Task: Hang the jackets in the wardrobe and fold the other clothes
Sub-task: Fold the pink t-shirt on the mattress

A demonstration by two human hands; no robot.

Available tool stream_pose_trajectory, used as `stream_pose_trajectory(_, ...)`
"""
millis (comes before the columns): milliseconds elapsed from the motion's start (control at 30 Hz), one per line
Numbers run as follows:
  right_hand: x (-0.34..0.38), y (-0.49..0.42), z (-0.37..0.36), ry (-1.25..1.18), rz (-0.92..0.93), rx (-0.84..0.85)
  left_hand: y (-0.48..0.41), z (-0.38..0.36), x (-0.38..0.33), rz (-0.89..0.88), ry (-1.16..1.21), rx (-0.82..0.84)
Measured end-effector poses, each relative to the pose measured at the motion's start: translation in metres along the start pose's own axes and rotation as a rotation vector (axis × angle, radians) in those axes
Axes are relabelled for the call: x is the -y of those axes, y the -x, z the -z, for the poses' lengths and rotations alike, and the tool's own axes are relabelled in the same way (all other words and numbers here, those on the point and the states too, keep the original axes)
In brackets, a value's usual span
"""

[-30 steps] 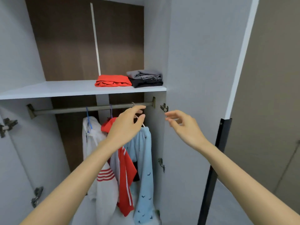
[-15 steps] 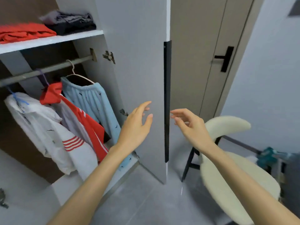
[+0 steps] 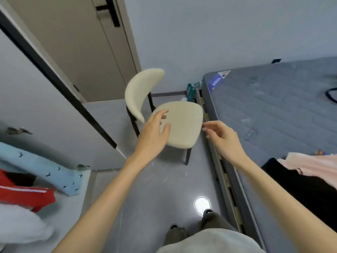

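- My left hand [image 3: 155, 132] has let go of the hanger hook at the rail. It now hangs over the chair [image 3: 184, 123] seat, fingers loosely spread, holding nothing.
- My right hand [image 3: 224, 137] has dropped from rail height. It floats empty, fingers loosely curled, between the chair and the bed [image 3: 273, 110].
- My head has swung right and down. Shelf and rail are out of view, and the blue garment [image 3: 45, 170] and red jacket [image 3: 23, 196] have slid to the left edge.
- The bed has come into view, with black clothes [image 3: 295, 183] and pink clothes [image 3: 313, 165] at its near edge.
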State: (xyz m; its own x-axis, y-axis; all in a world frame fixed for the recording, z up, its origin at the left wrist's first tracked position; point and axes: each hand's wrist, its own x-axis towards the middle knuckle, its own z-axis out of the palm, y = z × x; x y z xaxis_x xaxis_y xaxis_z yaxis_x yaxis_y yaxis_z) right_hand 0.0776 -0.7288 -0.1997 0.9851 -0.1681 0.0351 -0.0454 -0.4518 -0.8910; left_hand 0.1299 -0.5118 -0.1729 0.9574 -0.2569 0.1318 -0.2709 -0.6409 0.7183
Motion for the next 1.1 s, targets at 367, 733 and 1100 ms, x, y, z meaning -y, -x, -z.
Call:
stream_pose_trajectory(367, -0.148, 0.125, 0.161, -0.061, -0.427, -0.422, -0.015, -0.224, -0.129, -0.218, 0.002, 0.493)
stream_pose_trajectory(733, -0.292, 0.208, 0.280, 0.025, -0.764, -0.527, -0.003, -0.432, -0.223, -0.261, -0.082, 0.865)
stream_pose_trajectory(1100, -0.423, 0.185, 0.331, 0.245, -1.003, -0.507, -0.029, -0.604, -0.212, -0.284, -0.132, 1.011)
